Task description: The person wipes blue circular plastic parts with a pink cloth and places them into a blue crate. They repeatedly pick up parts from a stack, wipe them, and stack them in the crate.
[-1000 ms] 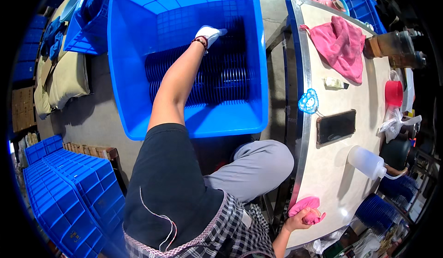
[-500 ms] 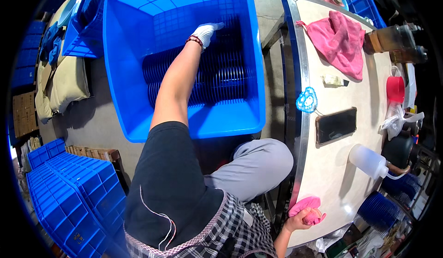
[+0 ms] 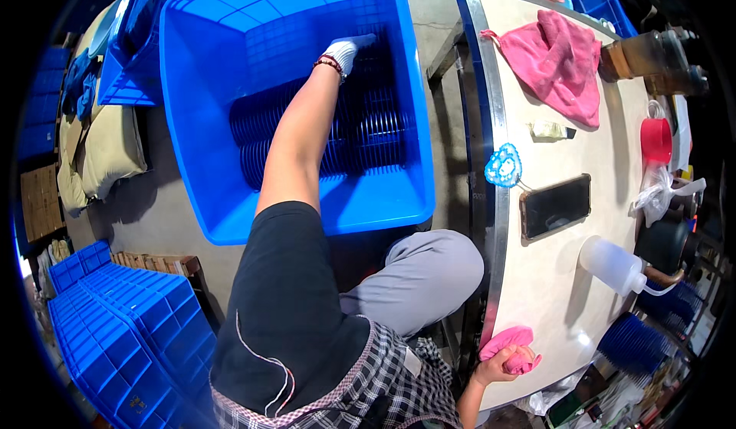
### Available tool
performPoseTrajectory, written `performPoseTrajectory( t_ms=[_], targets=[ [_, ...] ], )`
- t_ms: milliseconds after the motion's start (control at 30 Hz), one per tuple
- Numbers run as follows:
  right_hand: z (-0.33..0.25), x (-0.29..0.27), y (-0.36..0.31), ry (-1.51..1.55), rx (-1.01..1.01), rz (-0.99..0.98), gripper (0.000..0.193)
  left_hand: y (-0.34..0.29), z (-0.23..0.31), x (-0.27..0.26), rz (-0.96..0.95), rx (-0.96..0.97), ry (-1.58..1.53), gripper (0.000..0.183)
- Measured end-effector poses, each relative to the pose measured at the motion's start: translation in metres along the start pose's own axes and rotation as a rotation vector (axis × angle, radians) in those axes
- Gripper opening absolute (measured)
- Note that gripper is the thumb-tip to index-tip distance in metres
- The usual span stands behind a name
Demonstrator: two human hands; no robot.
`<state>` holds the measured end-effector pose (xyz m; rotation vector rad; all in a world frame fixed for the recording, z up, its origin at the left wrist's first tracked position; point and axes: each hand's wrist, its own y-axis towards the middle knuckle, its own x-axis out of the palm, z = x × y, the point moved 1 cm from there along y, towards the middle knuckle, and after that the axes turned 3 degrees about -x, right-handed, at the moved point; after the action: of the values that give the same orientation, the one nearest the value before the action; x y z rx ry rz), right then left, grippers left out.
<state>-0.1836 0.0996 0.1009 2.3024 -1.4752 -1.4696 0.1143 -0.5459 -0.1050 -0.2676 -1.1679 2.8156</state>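
My left hand (image 3: 344, 52), in a white glove with a beaded bracelet at the wrist, reaches deep into a large blue plastic crate (image 3: 184, 145). It is at the far end of the dark blue ribbed discs (image 3: 379, 122), which stand on edge in close rows. One white finger points right along the discs; the other fingers are lost in shadow, so whether they grip a disc cannot be told. My bare right hand (image 3: 497, 368) is closed around a bunched pink cloth (image 3: 509, 338) at the near edge of the white table (image 3: 552, 291).
On the table lie a pink towel (image 3: 556, 69), a small tube (image 3: 550, 130), a phone (image 3: 556, 207) with a blue-white charm (image 3: 504, 165), and a translucent squeeze bottle (image 3: 611, 264). Blue crates (image 3: 130, 329) are stacked at lower left. More ribbed blue discs (image 3: 632, 345) sit beyond the table.
The view has shifted slightly, so crate and table sit a little further left. My left hand stays at the discs' far end; my right hand keeps its hold on the pink cloth.
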Motion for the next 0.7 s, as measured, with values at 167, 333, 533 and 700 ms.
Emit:
performPoseTrajectory(
  t_ms=[167,333,533,700],
  targets=[
    [-0.003,0.002,0.000,0.015,0.050,0.016,0.007,-0.024,0.008,0.003,-0.029,0.060,-0.015,0.073],
    [-0.005,0.005,-0.004,-0.001,0.078,0.058,0.008,-0.035,0.012,0.001,-0.063,0.058,0.011,0.063],
    [-0.002,0.001,-0.001,-0.012,0.027,0.013,0.010,-0.035,0.010,-0.002,-0.081,0.120,0.094,0.047],
    [0.000,0.000,-0.001,0.003,0.017,0.009,0.010,-0.014,-0.001,-0.023,-0.107,0.404,0.737,0.042]
  ],
)
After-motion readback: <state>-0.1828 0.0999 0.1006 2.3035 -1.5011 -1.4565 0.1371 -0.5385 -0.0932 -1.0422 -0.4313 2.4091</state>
